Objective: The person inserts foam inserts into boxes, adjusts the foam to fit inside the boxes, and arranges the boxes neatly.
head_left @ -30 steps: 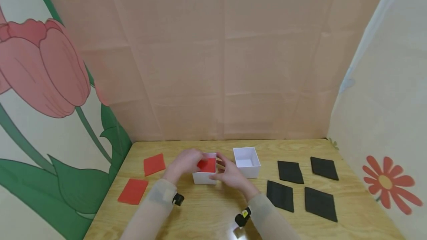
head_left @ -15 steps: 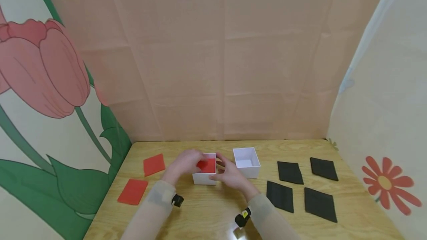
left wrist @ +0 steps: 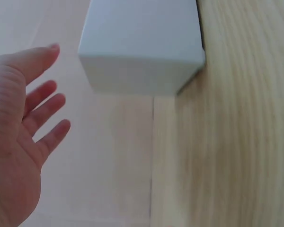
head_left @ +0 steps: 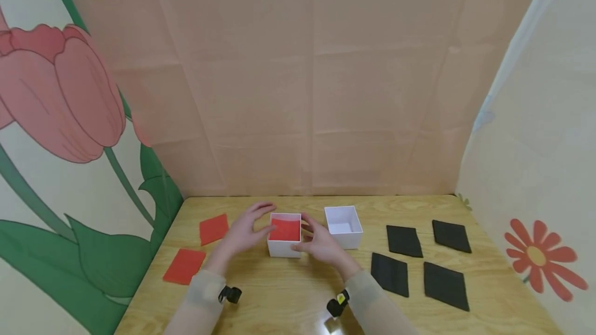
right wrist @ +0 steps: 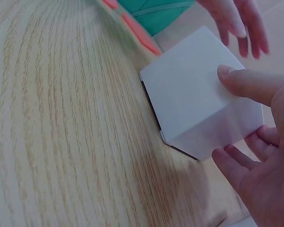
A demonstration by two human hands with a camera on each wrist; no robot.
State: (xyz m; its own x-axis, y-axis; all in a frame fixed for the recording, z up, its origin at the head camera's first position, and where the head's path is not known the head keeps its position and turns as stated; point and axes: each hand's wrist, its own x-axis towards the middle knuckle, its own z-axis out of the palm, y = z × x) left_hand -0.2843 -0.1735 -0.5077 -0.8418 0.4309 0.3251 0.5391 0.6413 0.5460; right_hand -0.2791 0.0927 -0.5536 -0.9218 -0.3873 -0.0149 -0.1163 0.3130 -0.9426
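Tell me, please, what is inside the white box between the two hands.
A red square lies inside the white box, and a strip of inner back wall shows beyond it. The bottom, and anything under the red square, is covered.

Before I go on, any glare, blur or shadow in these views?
Head: bright glare on the table, low, just right of centre; left wrist: table grain soft and blurred; right wrist: grain crisper, with a soft shadow beside the held white box.

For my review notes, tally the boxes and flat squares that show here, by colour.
White boxes: 2
Red squares: 3 (1 inside a box; any beneath it are hidden)
Black squares: 4
Total: 9 visible
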